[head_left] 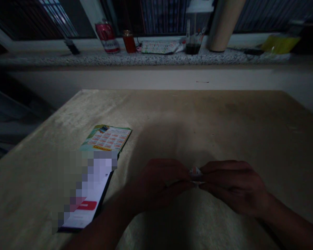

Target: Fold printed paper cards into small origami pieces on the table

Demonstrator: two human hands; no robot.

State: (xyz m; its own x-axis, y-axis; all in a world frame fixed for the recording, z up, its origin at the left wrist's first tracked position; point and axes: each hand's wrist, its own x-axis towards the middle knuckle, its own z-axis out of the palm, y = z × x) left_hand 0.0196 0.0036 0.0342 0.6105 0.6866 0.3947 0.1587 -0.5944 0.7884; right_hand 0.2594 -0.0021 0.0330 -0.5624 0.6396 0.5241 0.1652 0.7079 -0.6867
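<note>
Between my two hands is a small folded piece of printed paper (196, 172), white with reddish marks, pinched from both sides just above the table. My left hand (164, 180) grips its left end between thumb and fingers. From the right, my right hand (232, 184) pinches the other end, with the fingers pressed together. Much of the paper is hidden by my fingertips, and the light is dim. Left of my left hand lies a phone (94, 201) with its screen lit, partly blurred out. A printed leaflet (109, 137) with rows of red print lies just beyond the phone.
The table (224, 132) reaches to the wall. On the speckled sill (151, 59) behind stand a red can (107, 37), a small orange-red bottle (129, 41), a clear cup with dark liquid (194, 38) and a tall brown cylinder (224, 26). A crumpled wrapper (160, 47) lies among them.
</note>
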